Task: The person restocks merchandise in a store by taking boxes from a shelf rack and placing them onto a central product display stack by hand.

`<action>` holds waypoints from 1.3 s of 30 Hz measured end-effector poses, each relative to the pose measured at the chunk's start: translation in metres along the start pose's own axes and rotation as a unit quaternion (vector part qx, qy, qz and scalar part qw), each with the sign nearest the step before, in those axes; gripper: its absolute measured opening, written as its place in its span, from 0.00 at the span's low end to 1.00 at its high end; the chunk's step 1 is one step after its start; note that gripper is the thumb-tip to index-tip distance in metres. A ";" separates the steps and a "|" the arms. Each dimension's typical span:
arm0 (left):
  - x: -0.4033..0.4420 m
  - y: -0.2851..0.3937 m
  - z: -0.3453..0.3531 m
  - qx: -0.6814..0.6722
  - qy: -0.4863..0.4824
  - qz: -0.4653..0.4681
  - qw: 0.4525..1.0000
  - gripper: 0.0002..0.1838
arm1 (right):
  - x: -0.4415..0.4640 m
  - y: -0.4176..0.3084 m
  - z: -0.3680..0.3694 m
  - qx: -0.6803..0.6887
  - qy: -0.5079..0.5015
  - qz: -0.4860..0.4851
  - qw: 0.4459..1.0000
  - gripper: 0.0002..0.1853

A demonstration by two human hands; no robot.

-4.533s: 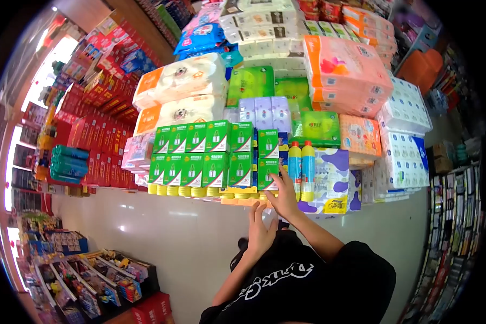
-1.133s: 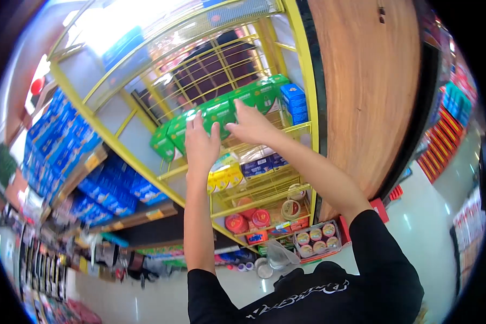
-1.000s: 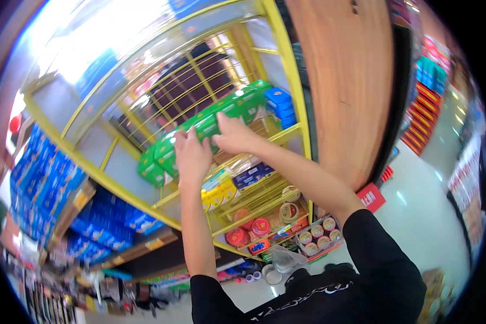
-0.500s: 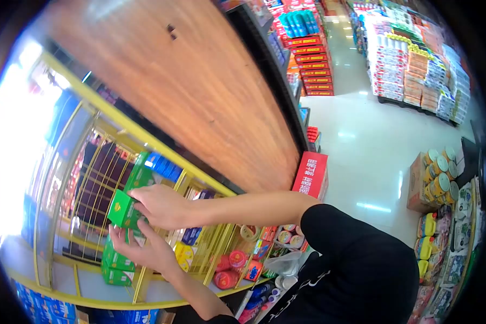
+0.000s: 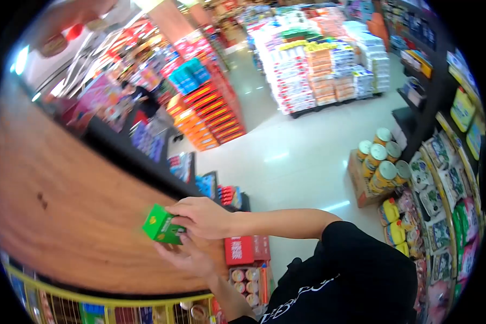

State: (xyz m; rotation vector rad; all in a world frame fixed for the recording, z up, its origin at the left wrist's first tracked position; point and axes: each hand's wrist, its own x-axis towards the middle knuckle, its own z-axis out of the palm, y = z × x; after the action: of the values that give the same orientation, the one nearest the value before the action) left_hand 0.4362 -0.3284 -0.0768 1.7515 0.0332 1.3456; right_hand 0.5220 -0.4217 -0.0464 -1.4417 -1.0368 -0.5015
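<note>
A small green carton (image 5: 163, 225) with an orange mark is held out over the brown wooden counter top. My right hand (image 5: 204, 217) grips its upper right side, fingers bent over the edge. From below, my left hand (image 5: 188, 259) supports the same carton, its fingers partly hidden beneath it. Both hands are close together, and the lettering on the carton is too blurred to read. Bare wood of the counter (image 5: 92, 205) shows around the carton.
A yellow wire rack (image 5: 108, 302) with packaged goods runs along the counter's lower edge. A red box (image 5: 238, 250) stands near my forearms. Lidded tins (image 5: 383, 175) in a cardboard box, a stacked pallet (image 5: 308, 75) and shelves stand beyond. Another person (image 5: 143, 100) is in the background.
The view has swung from the yellow wire rack to the counter top and aisle. Both hands have brought the green carton away from the rack, over the wood, still gripping it.
</note>
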 end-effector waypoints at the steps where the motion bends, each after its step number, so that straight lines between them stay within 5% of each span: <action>1: -0.013 0.003 0.032 -0.031 -0.039 -0.038 0.998 0.37 | -0.008 0.018 -0.028 -0.025 0.020 0.019 0.999 0.17; 5: -0.048 0.010 0.144 -0.201 -0.144 -0.113 0.962 0.40 | -0.032 0.057 -0.133 -0.097 0.104 0.087 0.986 0.14; 8: -0.059 0.006 0.205 -0.161 -0.240 -0.091 0.953 0.42 | -0.037 0.076 -0.199 -0.148 0.160 0.116 0.969 0.13; 15: -0.071 0.002 0.364 -0.269 -0.321 -0.146 0.896 0.41 | -0.045 0.145 -0.318 -0.251 0.262 0.133 0.922 0.11; 23: -0.059 -0.028 0.557 -0.352 -0.364 -0.193 0.841 0.36 | -0.010 0.255 -0.452 -0.217 0.346 0.180 0.895 0.07; 34: -0.070 -0.035 0.791 -0.417 -0.487 -0.258 0.723 0.29 | -0.014 0.354 -0.621 -0.262 0.397 0.276 0.835 0.22; 39: -0.097 -0.039 0.906 -0.386 -0.508 -0.313 0.703 0.27 | -0.025 0.423 -0.713 -0.184 0.363 0.309 0.859 0.36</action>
State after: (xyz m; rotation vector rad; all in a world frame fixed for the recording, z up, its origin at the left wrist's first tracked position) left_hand 1.1244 -0.9185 -0.1788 1.2965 -0.4506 -0.2449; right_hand 1.0493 -1.0491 -0.1761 -1.6151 0.1532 -0.7055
